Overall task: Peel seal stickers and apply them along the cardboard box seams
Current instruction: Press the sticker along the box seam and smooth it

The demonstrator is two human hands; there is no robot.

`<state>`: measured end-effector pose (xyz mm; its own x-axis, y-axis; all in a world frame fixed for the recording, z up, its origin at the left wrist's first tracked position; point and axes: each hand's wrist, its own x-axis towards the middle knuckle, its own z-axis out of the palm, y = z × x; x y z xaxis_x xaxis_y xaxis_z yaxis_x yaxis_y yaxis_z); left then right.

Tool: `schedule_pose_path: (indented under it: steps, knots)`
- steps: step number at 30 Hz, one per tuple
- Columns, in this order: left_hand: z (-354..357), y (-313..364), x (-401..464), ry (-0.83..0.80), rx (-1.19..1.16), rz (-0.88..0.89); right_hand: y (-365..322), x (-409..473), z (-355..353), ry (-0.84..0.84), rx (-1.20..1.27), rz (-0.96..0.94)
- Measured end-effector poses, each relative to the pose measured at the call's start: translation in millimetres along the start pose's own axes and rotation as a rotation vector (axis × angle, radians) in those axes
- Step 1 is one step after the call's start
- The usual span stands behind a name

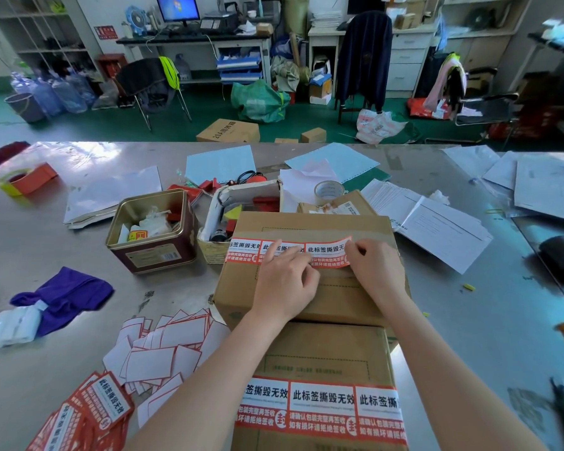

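Observation:
A brown cardboard box point(310, 222) lies in front of me with red-and-white seal stickers along its top seam. Two stickers point(245, 252) are stuck flat at the left. A third sticker point(328, 249) curls up at its right end. My left hand point(285, 284) presses its fingers on the sticker's left part. My right hand point(376, 268) pinches the sticker's right edge. A nearer box point(326, 349) carries a row of three stickers point(321, 408). A stack of unpeeled stickers point(88, 415) lies at bottom left, beside a heap of peeled backing papers point(163, 349).
Left of the box stand an open metal tin point(150, 229) and a small basket of red items point(228, 219). A tape roll point(329, 190) sits behind the box. Papers point(437, 229) spread to the right, a purple cloth point(66, 297) to the left. An orange tape dispenser point(26, 180) is far left.

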<state>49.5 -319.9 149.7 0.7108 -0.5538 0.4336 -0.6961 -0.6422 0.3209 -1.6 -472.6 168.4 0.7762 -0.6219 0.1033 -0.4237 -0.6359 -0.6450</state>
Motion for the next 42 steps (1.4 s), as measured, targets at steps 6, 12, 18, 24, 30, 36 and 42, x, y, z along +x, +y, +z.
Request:
schedule_pose_path:
  steps: [6,12,18,24,30,36,42]
  knots:
    - [-0.8,2.8,-0.6,0.040,-0.055,-0.057,0.0,5.2,-8.3,-0.099,0.229,0.086]
    - [2.6,0.4,0.2,0.057,-0.053,-0.073,-2.0,2.5,-16.8,-0.148,0.305,0.129]
    - [2.8,-1.1,-0.4,0.059,-0.027,-0.049,8.5,-2.8,-20.6,0.017,0.417,0.144]
    - [-1.0,9.4,-1.1,-0.192,0.065,0.111,13.4,-11.4,-21.9,0.185,0.549,0.111]
    - [8.4,27.7,18.3,-0.569,0.147,0.154,17.2,-10.0,-22.5,0.238,0.725,0.177]
    - [14.8,41.3,28.9,-0.627,0.135,0.207,18.8,-7.1,-22.9,0.234,0.748,0.178]
    - [9.4,22.4,22.6,-0.593,0.120,0.326,14.7,-11.8,-20.5,0.179,0.542,0.081]
